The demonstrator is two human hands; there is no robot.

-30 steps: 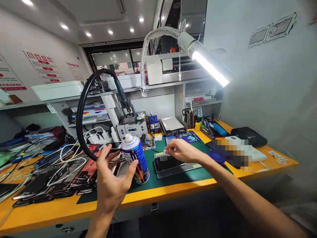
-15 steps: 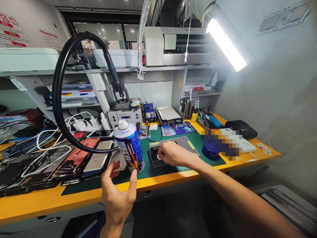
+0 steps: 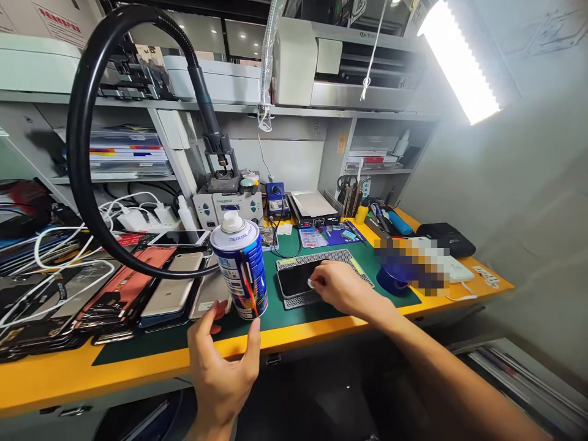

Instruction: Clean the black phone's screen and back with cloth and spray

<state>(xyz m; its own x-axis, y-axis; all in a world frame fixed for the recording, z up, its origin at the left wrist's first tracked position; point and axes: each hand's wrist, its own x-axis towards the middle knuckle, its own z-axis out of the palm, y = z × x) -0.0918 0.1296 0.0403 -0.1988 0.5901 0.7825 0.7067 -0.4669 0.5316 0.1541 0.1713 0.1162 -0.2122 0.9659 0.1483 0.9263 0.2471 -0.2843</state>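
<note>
the right hand (image 3: 342,286) pinched a small white piece (image 3: 312,283) between thumb and fingers, low over the dark phone (image 3: 294,279); whether the piece touched the screen could not be told. the phone lay on a perforated plate (image 3: 342,257), whose far rim and right corner showed beyond the hand, on the green mat (image 3: 271,321). the left hand (image 3: 223,375) was open, thumb and fingers spread apart just at the base of the upright spray can (image 3: 239,269), contact unclear, near the desk (image 3: 151,367)'s front edge. a strip of bare mat ran between can and plate, with more between plate and blue round container (image 3: 392,278) at the right. on the can's left, the gold phone (image 3: 169,288) and the black hose (image 3: 80,135) left little room
</note>
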